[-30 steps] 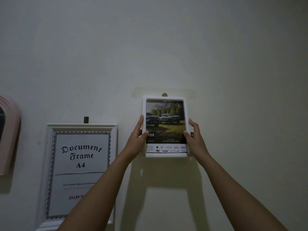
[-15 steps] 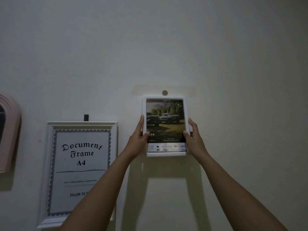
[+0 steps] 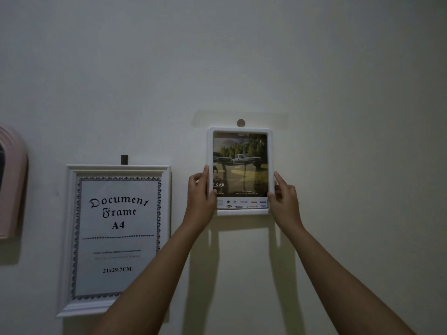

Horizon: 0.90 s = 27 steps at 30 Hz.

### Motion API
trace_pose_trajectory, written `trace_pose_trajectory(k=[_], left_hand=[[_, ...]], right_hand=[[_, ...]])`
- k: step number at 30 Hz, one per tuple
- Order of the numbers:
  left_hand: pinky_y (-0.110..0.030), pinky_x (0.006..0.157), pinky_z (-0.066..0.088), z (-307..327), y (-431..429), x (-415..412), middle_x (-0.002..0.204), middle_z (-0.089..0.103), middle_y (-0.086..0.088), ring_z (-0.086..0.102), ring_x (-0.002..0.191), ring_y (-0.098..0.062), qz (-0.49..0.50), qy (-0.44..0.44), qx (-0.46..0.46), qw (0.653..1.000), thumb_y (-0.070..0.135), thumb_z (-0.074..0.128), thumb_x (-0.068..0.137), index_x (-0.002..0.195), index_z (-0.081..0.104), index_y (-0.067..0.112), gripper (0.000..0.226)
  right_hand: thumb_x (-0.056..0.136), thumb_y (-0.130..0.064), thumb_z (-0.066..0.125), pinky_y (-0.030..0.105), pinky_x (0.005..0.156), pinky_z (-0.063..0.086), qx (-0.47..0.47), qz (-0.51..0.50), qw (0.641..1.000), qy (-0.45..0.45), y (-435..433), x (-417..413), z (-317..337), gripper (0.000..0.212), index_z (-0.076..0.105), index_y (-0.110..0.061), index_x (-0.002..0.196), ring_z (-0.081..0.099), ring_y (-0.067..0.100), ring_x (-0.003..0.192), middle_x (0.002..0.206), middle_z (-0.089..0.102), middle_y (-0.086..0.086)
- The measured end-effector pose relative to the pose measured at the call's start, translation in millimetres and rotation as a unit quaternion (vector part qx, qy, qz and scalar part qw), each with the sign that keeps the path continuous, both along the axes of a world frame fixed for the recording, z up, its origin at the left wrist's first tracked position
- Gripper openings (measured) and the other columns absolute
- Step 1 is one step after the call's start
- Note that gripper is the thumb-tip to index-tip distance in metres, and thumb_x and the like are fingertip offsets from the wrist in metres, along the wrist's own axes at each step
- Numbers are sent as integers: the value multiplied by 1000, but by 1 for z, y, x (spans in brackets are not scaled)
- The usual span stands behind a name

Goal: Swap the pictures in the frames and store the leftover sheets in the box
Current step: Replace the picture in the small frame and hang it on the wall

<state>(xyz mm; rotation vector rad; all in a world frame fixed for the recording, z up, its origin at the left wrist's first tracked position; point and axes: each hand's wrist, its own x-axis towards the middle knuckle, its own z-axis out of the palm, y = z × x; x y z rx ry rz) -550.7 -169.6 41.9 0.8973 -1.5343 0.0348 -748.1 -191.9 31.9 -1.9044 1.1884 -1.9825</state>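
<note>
Left of the small white frame (image 3: 240, 130), document frame (image 3: 117, 238) with lower right corner hidden behind a forearm (image 3: 135, 298), fine print unreadable. Farther left, pink arched object (image 3: 12, 189) cut off by the edge.

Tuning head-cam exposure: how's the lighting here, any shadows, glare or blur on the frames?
Head view: dim overall, brightest around the small white frame; it and both forearms cast hard shadows down the wall; faint reflections streak its glass; the A4 document frame print reads sharp.
</note>
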Motion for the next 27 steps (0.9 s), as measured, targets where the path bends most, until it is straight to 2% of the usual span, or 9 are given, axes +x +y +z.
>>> trace_pose_trajectory(k=[4, 11, 20, 24, 27], left_hand=[[-20, 99, 34, 1, -2, -2, 130, 34, -8, 41, 122, -17, -9, 12, -1, 1000, 2, 47, 92, 146, 21, 18, 62], [-37, 108, 37, 0, -3, -6, 133, 33, -7, 38, 127, -19, -19, 3, 4, 1000, 3, 47, 93, 146, 19, 21, 63], [-38, 107, 39, -3, -1, -10, 132, 32, -9, 39, 124, -19, -20, 5, 11, 1000, 3, 45, 94, 146, 18, 18, 61], [-34, 107, 38, -4, -2, -10, 131, 32, -8, 40, 124, -19, -18, 8, 10, 1000, 3, 45, 93, 146, 19, 17, 61], [-39, 105, 41, -4, -4, -9, 131, 32, -7, 40, 125, -20, -13, 13, 7, 1000, 4, 45, 93, 146, 20, 18, 60]], right_hand=[[95, -11, 45, 25, 92, 42, -13, -12, 1000, 2, -1, -2, -2, 51, 33, -23, 142, 45, 12, 101, 121, 42, 10], [95, -10, 45, 25, 90, 42, -16, -16, 1000, -6, -2, -6, -2, 50, 34, -23, 142, 46, 13, 102, 123, 42, 11], [96, -11, 43, 23, 86, 44, -20, -24, 1000, -3, 1, -7, 0, 49, 33, -21, 142, 47, 14, 100, 121, 42, 12], [96, -12, 44, 22, 85, 43, -18, -28, 999, 4, 2, -6, 0, 49, 32, -21, 143, 46, 13, 100, 122, 42, 13], [96, -12, 44, 22, 87, 42, -13, -27, 1000, 8, 2, -7, 0, 50, 31, -20, 143, 44, 12, 101, 123, 42, 12]])
